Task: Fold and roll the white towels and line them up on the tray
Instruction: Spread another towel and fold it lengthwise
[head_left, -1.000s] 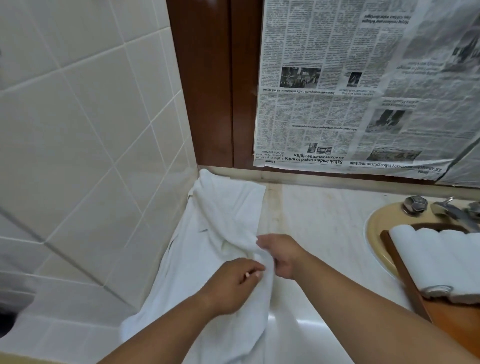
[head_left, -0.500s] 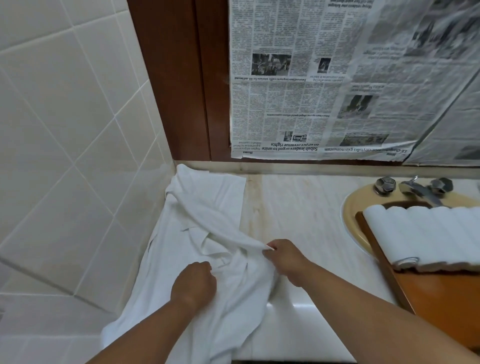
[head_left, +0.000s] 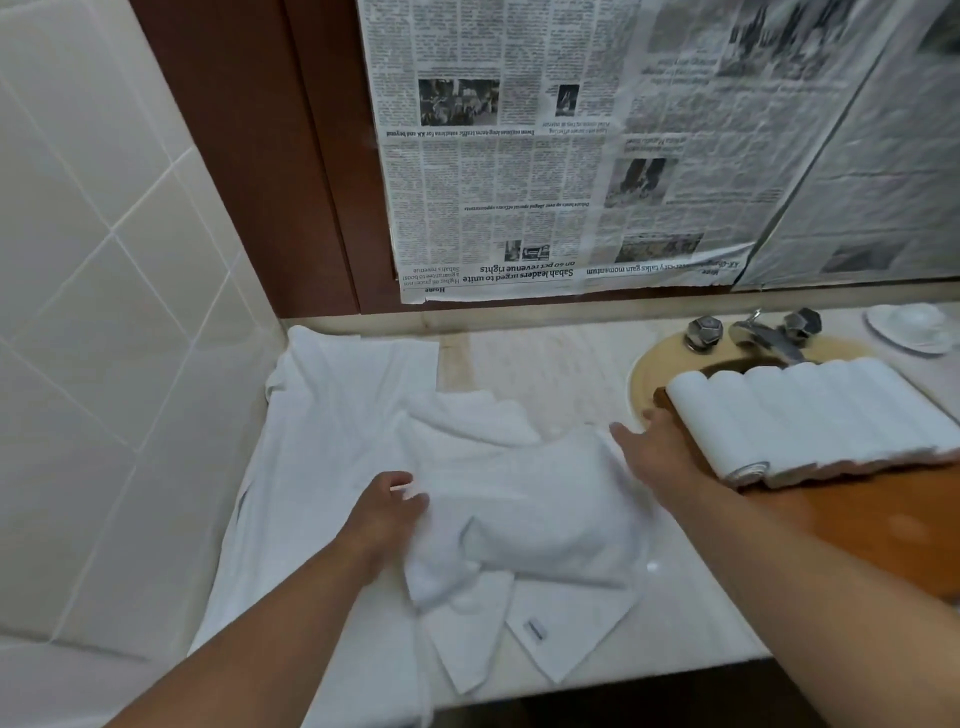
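- On the pale worktop in front of me, a loose towel lies bunched and half folded. It sits on top of a heap of other white towels that spreads to the tiled wall on my left.
- My left grip has its fingers curled onto the left edge of the loose towel, pinching the cloth there.
- My right grip sits at the towel's far right corner with its fingers stretched out and slightly spread. They hold nothing, and the blur keeps me from telling whether the fingertips touch the cloth.
- Under the loose towel, two flat corners of other towels stick out toward me near the worktop's front edge. One carries a small dark label.
- To my right a wooden tray rests across the sink, and my right wrist is just beside its left edge.
- A row of rolled towels lies side by side on the far part of the tray, each roll touching the next, their ends turned toward me.
- Behind the rolls stand a metal tap and two knobs. A small white dish sits on the worktop past them to the right.
- Sheets of newspaper hang upside down on the back wall, beside a dark wooden frame.
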